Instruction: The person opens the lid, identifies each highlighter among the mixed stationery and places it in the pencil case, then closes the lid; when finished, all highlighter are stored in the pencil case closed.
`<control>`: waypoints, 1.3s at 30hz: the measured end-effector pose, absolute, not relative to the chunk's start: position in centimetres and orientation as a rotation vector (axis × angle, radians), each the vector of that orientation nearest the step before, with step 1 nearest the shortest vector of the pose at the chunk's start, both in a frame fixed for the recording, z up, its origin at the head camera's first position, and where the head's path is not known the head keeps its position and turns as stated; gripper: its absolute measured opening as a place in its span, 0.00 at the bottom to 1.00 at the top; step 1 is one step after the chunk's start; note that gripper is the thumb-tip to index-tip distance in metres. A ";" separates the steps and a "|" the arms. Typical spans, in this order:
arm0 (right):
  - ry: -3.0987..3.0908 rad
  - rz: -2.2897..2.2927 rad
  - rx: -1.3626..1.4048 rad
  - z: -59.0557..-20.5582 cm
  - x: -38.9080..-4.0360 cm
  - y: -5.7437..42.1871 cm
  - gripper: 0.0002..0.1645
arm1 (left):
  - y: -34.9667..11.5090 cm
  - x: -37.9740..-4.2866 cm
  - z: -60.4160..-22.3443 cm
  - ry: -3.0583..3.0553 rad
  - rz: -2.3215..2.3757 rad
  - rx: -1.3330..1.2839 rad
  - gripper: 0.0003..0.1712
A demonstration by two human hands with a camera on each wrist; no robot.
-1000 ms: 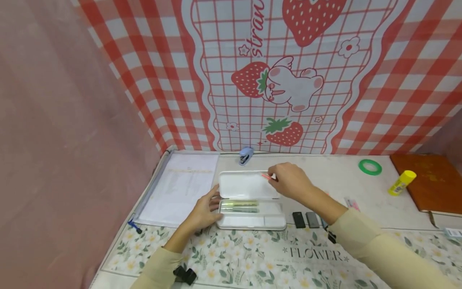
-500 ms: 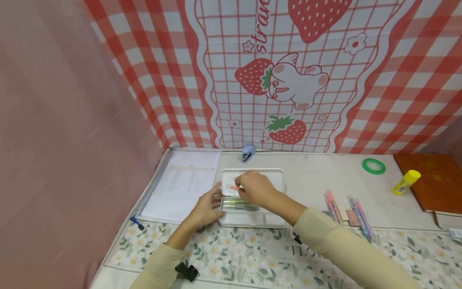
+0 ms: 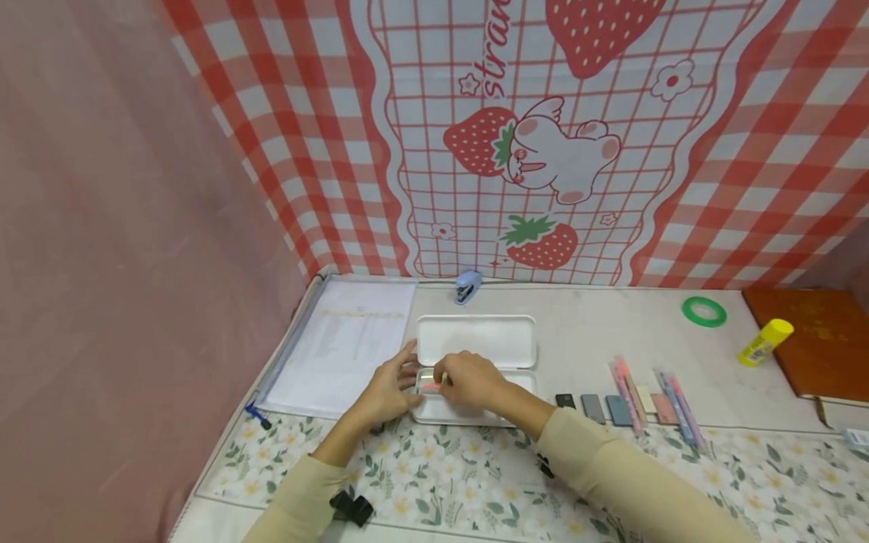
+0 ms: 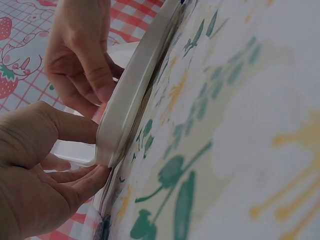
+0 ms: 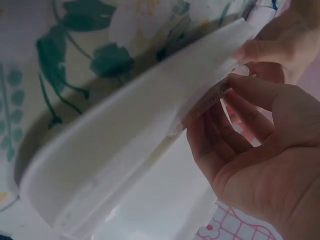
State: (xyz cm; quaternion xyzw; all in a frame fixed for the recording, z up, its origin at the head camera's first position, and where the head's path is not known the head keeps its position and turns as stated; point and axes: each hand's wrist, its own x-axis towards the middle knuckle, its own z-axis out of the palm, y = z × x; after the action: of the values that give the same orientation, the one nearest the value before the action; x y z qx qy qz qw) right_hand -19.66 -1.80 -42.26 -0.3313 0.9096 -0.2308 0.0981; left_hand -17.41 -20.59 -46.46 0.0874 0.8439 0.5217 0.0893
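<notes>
An open white pencil case [image 3: 478,341] lies on the table with its lid tipped back. My left hand [image 3: 385,388] grips its left end, thumb on the rim and fingers against the side, as the left wrist view shows. Inside the tray, my right hand [image 3: 471,379] pinches an orange-pink pen [image 5: 207,104] between thumb and fingers. That pen lies lengthwise along the back compartment, low in the case. The right hand mostly hides the pens lying there. The front compartment [image 3: 434,411] shows a bare white floor on its left side.
Right of the case sit a black block [image 3: 565,401], a grey block [image 3: 593,408], a blue block [image 3: 618,410], and several pens [image 3: 679,407]. Farther out are green tape [image 3: 704,311], a glue stick [image 3: 766,342] and a brown notebook [image 3: 801,347]. Behind stands a stapler [image 3: 467,286]; papers [image 3: 353,339] lie left.
My right hand has carried the orange-pink pen leftward from beside the lid, then down into the back compartment. The left hand has kept its grip on the case.
</notes>
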 end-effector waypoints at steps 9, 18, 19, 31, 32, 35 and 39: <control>2.735 -0.641 -0.949 -42.9 -19.7 -2.2 0.08 | -20.3 -16.9 -45.5 2.500 1.567 0.278 0.56; 2.748 -0.618 -0.947 -42.5 -19.7 -2.1 0.10 | -20.5 -17.3 -46.3 2.503 1.569 0.253 0.58; 2.750 -0.618 -0.943 -42.3 -19.7 -2.0 0.10 | -20.5 -17.4 -46.4 2.508 1.560 0.250 0.58; 2.972 -0.618 -0.898 -39.0 -19.7 5.6 0.15 | -20.4 -17.3 -46.4 2.523 1.567 0.251 0.58; 2.997 -0.614 -0.883 -38.8 -19.7 6.7 0.15 | -20.3 -17.3 -46.4 2.526 1.574 0.250 0.58; 3.063 -0.595 -0.808 -38.2 -19.8 10.4 0.15 | -20.3 -17.3 -46.3 2.526 1.582 0.250 0.58; 3.108 -0.558 -0.659 -37.4 -20.2 15.2 0.17 | -20.2 -17.3 -46.3 2.528 1.564 0.242 0.57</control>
State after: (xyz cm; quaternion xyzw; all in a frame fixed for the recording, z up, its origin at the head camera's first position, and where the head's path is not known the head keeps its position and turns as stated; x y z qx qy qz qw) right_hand -20.16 15.23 -37.43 -0.2042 0.9626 -0.1729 -0.0422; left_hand -17.28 -20.23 -46.33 0.0807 0.8449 0.5227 0.0796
